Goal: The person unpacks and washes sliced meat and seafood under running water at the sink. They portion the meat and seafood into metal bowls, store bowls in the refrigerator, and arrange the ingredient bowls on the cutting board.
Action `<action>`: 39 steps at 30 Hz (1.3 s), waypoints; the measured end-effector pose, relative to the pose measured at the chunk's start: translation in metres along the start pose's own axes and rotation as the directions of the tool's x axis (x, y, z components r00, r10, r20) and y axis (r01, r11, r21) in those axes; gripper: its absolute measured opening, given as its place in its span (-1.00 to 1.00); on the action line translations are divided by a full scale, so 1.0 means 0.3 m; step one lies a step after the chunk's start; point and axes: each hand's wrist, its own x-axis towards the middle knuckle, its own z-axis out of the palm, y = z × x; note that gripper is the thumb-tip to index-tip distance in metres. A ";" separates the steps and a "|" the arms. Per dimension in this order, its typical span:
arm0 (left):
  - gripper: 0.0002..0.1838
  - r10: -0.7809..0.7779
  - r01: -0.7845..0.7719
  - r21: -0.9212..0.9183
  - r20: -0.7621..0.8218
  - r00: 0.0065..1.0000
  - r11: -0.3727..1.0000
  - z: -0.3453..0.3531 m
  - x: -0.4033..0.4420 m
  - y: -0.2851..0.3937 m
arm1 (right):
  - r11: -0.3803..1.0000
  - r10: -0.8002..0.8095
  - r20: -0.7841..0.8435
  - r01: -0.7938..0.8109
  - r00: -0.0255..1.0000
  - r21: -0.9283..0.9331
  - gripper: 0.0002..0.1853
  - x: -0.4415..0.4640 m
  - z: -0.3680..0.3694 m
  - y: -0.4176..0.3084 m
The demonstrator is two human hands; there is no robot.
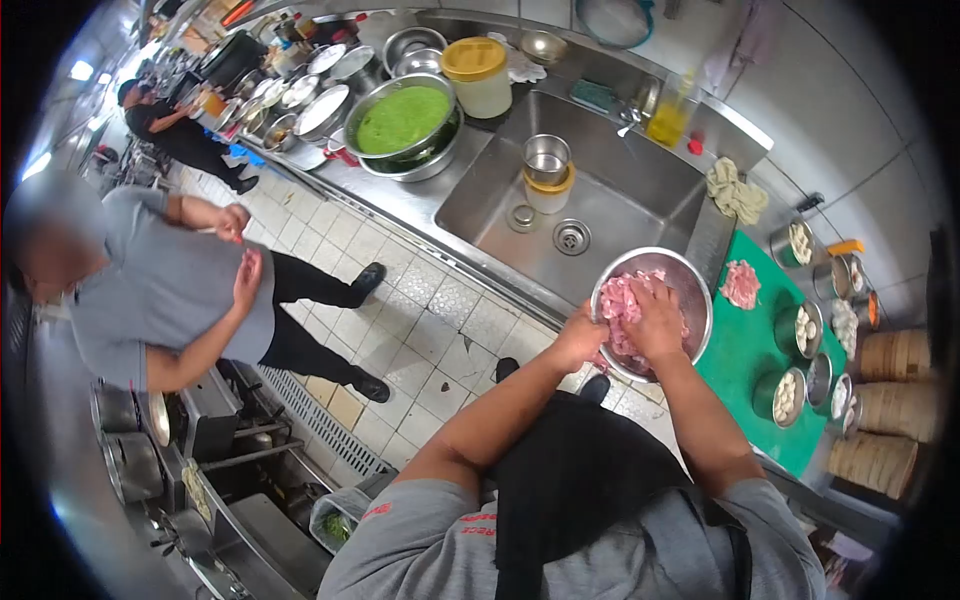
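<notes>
A round steel bowl of raw pink meat pieces is in front of me, by the front edge of the sink. My left hand grips the bowl's left rim, its fingers closed and partly hidden. Inside the bowl, my right hand is closed on some of the meat, palm down, with its fingertips sunk among the pieces. A flat piece of raw meat lies on the green cutting board to the bowl's right.
A steel sink holds a small pot on a lidded tub. Steel cups of pale pieces stand on the board, beside bamboo steamers. Left are a basin of green liquid and a person in grey; another works farther back.
</notes>
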 end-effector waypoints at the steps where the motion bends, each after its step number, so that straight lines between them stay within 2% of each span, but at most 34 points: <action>1: -0.33 0.011 -0.011 -0.001 -0.014 1.000 1.000 -0.007 0.007 -0.007 | 1.000 -0.017 -0.002 0.017 1.000 0.006 -0.29 0.004 0.011 0.010; 3: -0.30 0.001 -0.001 -0.018 -0.004 1.000 1.000 -0.010 0.016 -0.017 | 0.999 0.036 0.068 -0.034 0.997 -0.025 -0.32 0.009 0.017 0.014; 5: -0.29 -0.002 0.002 0.013 -0.017 1.000 1.000 -0.017 0.015 -0.014 | 0.999 0.044 0.059 -0.043 0.997 -0.015 -0.36 0.015 0.007 0.010; 7: -0.31 -0.018 0.020 -0.089 0.027 0.999 0.996 -0.026 0.028 -0.026 | 0.998 -0.054 0.072 0.050 0.996 0.044 -0.42 0.038 0.021 0.056; 8: -0.35 0.007 -0.001 -0.123 0.045 0.999 0.992 -0.026 0.014 -0.022 | 0.989 -0.135 0.104 0.127 0.985 0.075 -0.36 0.064 0.027 0.099; 9: -0.37 0.021 -0.011 -0.122 0.084 0.996 0.993 -0.034 0.020 -0.024 | 0.993 -0.104 0.114 0.098 0.988 0.059 -0.36 0.092 0.002 0.129; 11: -0.39 0.039 -0.024 -0.104 0.139 0.990 0.994 -0.040 0.021 -0.022 | 0.903 -0.019 0.358 -0.138 0.933 0.407 -0.30 0.116 -0.053 0.170; 12: -0.40 0.049 -0.036 -0.089 0.149 0.988 0.995 -0.037 0.008 -0.011 | 0.905 0.015 0.361 -0.167 0.932 0.391 -0.30 0.090 -0.101 0.163; 14: -0.39 0.027 -0.011 -0.110 0.141 0.990 0.994 -0.019 -0.018 0.011 | 0.902 -0.141 0.351 -0.026 0.926 0.432 -0.22 0.067 -0.198 0.107; 15: -0.39 0.023 -0.009 -0.133 0.103 0.994 0.991 -0.009 -0.021 0.027 | 0.907 -0.121 0.344 -0.037 0.931 0.419 -0.22 0.046 -0.196 0.093; 17: -0.40 -0.004 0.013 -0.102 0.086 0.996 0.995 0.001 -0.044 0.044 | 0.986 -0.064 0.296 0.014 0.953 0.168 -0.19 -0.031 -0.164 0.051; 18: -0.40 -0.028 0.031 -0.074 0.045 0.999 0.997 0.005 -0.043 0.055 | 0.987 -0.052 0.284 0.006 0.957 0.160 -0.19 -0.041 -0.155 0.019; 20: -0.40 -0.025 0.029 -0.069 0.057 0.998 0.997 0.014 -0.039 0.062 | 0.982 0.169 0.302 -0.134 0.938 -0.134 -0.24 -0.062 -0.133 -0.028; 21: -0.40 -0.026 0.030 -0.068 0.056 0.998 0.997 0.013 -0.042 0.059 | 0.981 0.179 0.302 -0.144 0.936 -0.134 -0.24 -0.067 -0.108 -0.013; 24: -0.40 -0.066 0.068 -0.043 0.042 0.997 0.997 -0.002 -0.032 0.056 | 0.992 0.123 0.269 -0.112 0.955 -0.057 -0.34 -0.056 -0.049 0.042; 26: -0.39 -0.087 0.088 -0.030 0.032 0.996 0.996 -0.022 -0.029 0.044 | 0.999 -0.026 0.232 0.018 0.972 0.035 -0.39 -0.063 -0.049 0.070; 27: -0.43 -0.102 0.101 0.008 0.050 0.994 0.995 -0.045 -0.004 0.040 | 0.999 -0.025 0.231 0.018 0.973 0.033 -0.39 -0.064 -0.048 0.090; 29: -0.46 -0.121 0.119 0.043 0.070 0.990 0.992 -0.075 0.028 0.067 | 0.969 -0.248 0.218 0.244 0.944 0.043 -0.23 -0.076 -0.048 0.124; 30: -0.45 -0.153 0.144 0.103 0.085 0.985 0.984 -0.089 0.048 0.099 | 0.969 -0.245 0.223 0.242 0.944 0.042 -0.23 -0.078 -0.058 0.128; 32: -0.44 -0.195 0.176 0.162 0.105 0.975 0.971 -0.116 0.086 0.140 | 0.917 -0.386 0.253 0.398 0.887 0.005 -0.36 -0.073 -0.090 0.139; 34: -0.40 -0.144 0.108 0.175 0.213 0.966 0.979 -0.123 0.118 0.164 | 0.919 -0.379 0.300 0.393 0.875 0.016 -0.33 -0.051 -0.111 0.152; 35: -0.40 -0.147 0.111 0.172 0.219 0.965 0.979 -0.111 0.121 0.154 | 0.919 -0.380 0.341 0.394 0.860 0.030 -0.30 -0.045 -0.121 0.152; 36: -0.40 -0.153 0.116 0.238 0.142 0.978 0.964 -0.092 0.117 0.153 | 0.962 -0.227 0.405 0.268 0.886 -0.047 -0.27 -0.036 -0.172 0.106; 37: -0.40 -0.152 0.126 0.301 0.062 0.986 0.945 -0.066 0.101 0.164 | 0.962 -0.226 0.409 0.268 0.884 -0.049 -0.27 -0.028 -0.171 0.103; 38: -0.41 -0.158 0.140 0.304 0.033 0.987 0.942 -0.040 0.072 0.166 | 1.000 0.003 0.347 -0.010 0.938 0.018 -0.21 -0.020 -0.168 0.103; 39: -0.41 -0.161 0.142 0.307 0.035 0.986 0.941 -0.035 0.065 0.139 | 0.953 0.244 0.299 -0.285 0.923 0.102 -0.14 -0.013 -0.164 0.100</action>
